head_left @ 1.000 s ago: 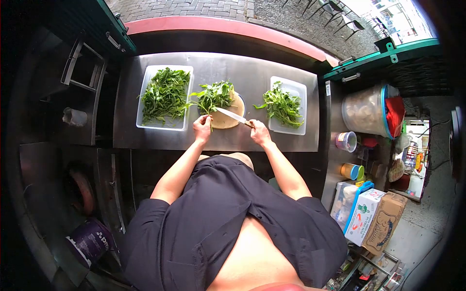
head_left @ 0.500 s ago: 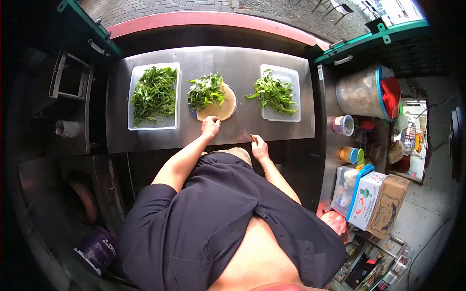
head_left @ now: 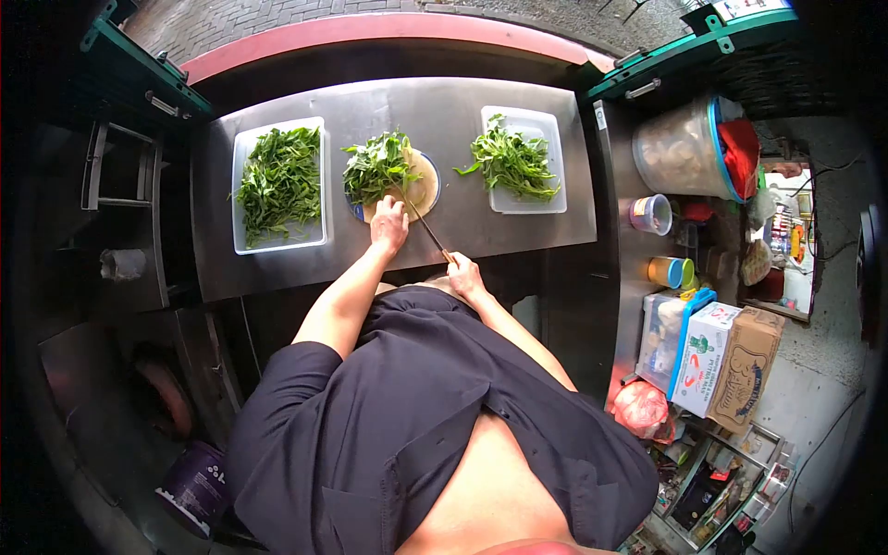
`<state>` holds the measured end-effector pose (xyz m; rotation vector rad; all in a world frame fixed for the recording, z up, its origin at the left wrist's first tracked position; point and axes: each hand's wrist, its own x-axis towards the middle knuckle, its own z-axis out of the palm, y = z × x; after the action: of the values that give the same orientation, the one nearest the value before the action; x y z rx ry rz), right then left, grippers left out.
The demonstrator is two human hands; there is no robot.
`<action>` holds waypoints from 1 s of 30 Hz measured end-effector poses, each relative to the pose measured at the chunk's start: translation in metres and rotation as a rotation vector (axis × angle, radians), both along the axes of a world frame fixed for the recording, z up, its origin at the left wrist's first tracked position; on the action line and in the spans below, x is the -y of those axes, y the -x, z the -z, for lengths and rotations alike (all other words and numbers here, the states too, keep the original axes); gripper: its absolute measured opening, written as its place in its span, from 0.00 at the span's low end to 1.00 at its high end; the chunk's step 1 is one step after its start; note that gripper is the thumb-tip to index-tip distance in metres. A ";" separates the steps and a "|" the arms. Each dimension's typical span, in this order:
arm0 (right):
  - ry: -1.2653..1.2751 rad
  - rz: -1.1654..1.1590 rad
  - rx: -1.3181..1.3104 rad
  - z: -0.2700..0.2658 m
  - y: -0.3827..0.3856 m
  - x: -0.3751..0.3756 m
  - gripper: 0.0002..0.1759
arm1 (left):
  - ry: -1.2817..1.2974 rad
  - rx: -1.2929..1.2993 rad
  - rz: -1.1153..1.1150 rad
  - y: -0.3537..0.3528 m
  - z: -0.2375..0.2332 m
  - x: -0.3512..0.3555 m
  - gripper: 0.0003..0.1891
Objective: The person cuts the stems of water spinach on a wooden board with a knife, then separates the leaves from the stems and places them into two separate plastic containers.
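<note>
A heap of leafy greens (head_left: pixel 377 165) lies on a round cutting board (head_left: pixel 425 185) with a blue edge. My left hand (head_left: pixel 390 225) is at the board's near edge, fingers curled closed against the lower end of the greens; exactly what lies under the fingertips is hidden. In my right hand (head_left: pixel 465 277) is a knife (head_left: pixel 433 236), gripped by its brown handle. Its thin blade points away and to the left, its tip over the board beside the greens and my left fingers.
Left of the board, a white plastic tray (head_left: pixel 324 217) holds cut-looking greens. On the right, another plastic tray (head_left: pixel 546 205) holds longer stems. Both stand on a steel table (head_left: pixel 444 102). Beyond its right edge are a large tub (head_left: pixel 673 153), cups (head_left: pixel 650 215) and boxes (head_left: pixel 708 356).
My left hand has moved forward to the greens at the board's edge. My right hand has come left, and the blade now reaches over the board. The whole view has shifted slightly.
</note>
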<state>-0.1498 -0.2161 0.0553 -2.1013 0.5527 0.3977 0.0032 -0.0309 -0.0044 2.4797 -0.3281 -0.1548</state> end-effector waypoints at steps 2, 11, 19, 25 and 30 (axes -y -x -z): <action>0.019 -0.030 0.045 0.001 0.000 -0.001 0.17 | -0.135 0.059 0.146 -0.001 -0.007 -0.008 0.21; 0.050 -0.056 -0.002 -0.001 0.005 -0.003 0.22 | -0.393 0.047 0.457 -0.014 0.000 -0.028 0.36; 0.060 -0.090 -0.007 -0.007 0.004 -0.008 0.22 | -0.412 0.070 0.456 -0.014 -0.003 -0.027 0.38; 0.041 -0.128 -0.015 -0.016 0.000 -0.014 0.16 | -0.419 0.045 0.463 -0.014 -0.005 -0.025 0.39; 0.071 -0.174 -0.118 -0.019 -0.004 -0.009 0.16 | -0.408 0.059 0.471 -0.016 -0.005 -0.027 0.39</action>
<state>-0.1462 -0.2067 0.0744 -2.2122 0.4590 0.6125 0.0189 -0.0042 0.0002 2.7628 -0.9901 -0.3732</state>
